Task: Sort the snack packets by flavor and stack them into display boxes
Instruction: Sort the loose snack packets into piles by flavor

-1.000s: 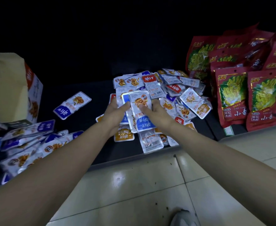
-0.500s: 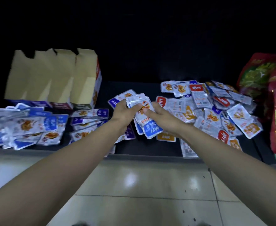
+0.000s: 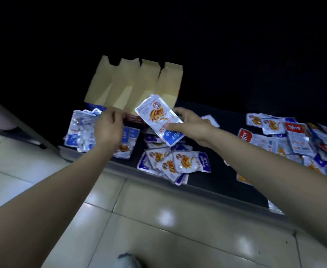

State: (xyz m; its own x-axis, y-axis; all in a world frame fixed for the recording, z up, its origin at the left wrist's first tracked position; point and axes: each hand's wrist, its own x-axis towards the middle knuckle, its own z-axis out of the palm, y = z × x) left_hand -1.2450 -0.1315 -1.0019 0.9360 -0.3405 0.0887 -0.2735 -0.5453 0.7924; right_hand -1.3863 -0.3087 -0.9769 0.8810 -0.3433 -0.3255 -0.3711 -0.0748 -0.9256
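The right hand held in its grip a silvery packet — blue band, orange snack picture — above the worktop, before the far brown display boxes; the left hand curled, its grip's contents unclear.

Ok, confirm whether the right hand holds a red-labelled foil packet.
No: the right hand has its grip on a silver foil packet with a blue label.

No wording can be read for certain: the lifted packet carries white, upside-down Chinese characters on its blue band and a round red badge, the red-labelled packets show white characters, and all are too blurred to make out.
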